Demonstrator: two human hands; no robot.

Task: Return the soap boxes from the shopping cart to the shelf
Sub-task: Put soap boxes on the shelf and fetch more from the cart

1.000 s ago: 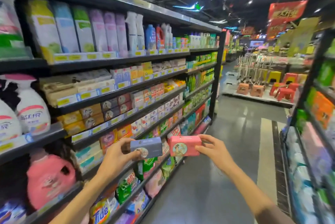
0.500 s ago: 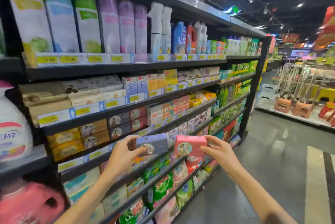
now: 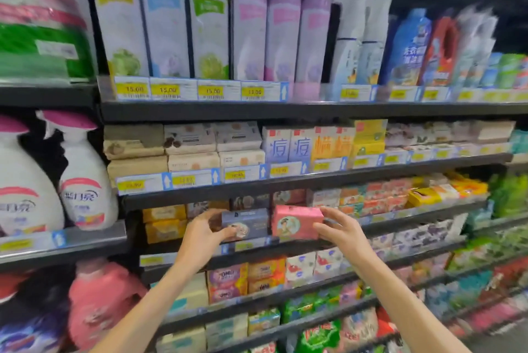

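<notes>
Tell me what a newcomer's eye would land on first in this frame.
Two hands raised mid-frame at the soap shelf: the left hand holds a grey-blue soap box, and the right hand holds a pink soap box right beside it. Next come the tall pastel packs lined along the top shelf over yellow price tags, and the white spray bottles with pink triggers at far left.
</notes>
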